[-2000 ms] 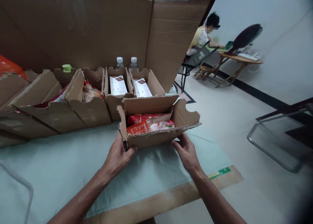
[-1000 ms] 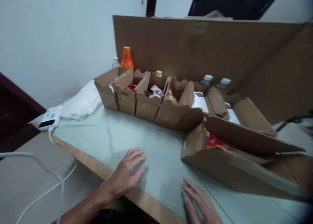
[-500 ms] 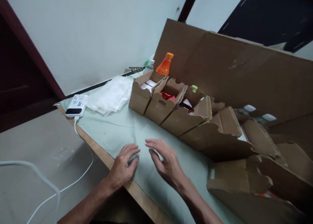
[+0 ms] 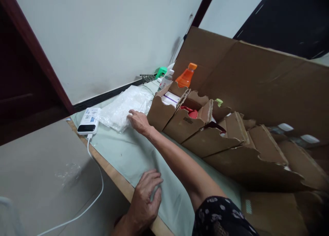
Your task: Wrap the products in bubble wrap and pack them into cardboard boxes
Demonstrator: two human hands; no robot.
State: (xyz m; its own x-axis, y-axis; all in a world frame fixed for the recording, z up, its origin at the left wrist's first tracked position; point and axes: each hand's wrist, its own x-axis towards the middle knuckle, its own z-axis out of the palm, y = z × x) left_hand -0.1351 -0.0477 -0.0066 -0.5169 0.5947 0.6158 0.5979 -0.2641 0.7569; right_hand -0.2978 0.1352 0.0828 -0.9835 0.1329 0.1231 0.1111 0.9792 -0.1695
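My right hand (image 4: 137,121) reaches far left across the table and touches the edge of a heap of clear plastic bags (image 4: 120,107); its fingers curl onto the plastic. My left hand (image 4: 146,198) rests flat on the pale green table cover (image 4: 128,153) at the near edge, fingers spread, holding nothing. A row of open cardboard boxes (image 4: 180,122) with packets inside runs from beside the bags to the right.
A white power bank (image 4: 87,121) with a white cable (image 4: 95,195) lies left of the bags. An orange bottle (image 4: 186,76) and a clear bottle (image 4: 166,80) stand behind the boxes. A tall cardboard sheet (image 4: 252,81) backs the row.
My view swung left from the right end of the table. Both hands let go of the box with red packets. My right hand stretched out to the plastic bags; my left hand settled at the table edge.
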